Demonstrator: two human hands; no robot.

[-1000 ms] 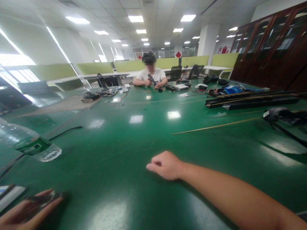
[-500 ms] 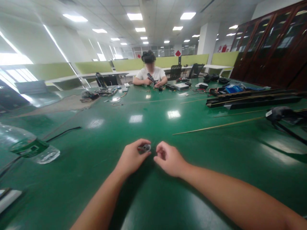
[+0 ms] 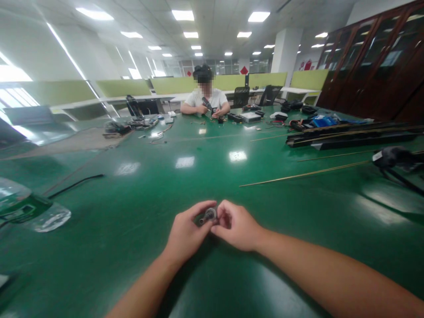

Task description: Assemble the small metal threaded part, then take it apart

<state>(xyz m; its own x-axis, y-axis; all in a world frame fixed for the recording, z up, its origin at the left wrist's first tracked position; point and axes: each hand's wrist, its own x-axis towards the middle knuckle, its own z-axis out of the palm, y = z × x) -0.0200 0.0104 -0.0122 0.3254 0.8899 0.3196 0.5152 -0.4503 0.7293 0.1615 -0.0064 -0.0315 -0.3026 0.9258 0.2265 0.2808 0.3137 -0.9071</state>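
One round grey metallic part [image 3: 210, 214] pinched between left-hand fingers [image 3: 202, 206] could be dislodged by the curled right hand [image 3: 240, 227], its hold unclear.

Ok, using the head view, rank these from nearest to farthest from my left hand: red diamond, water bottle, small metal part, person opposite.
1. Small metal part: held in the left hand.
2. Water bottle: off to the left.
3. Person opposite: farther off, ahead.
4. Red diamond: beyond the person, slightly right.
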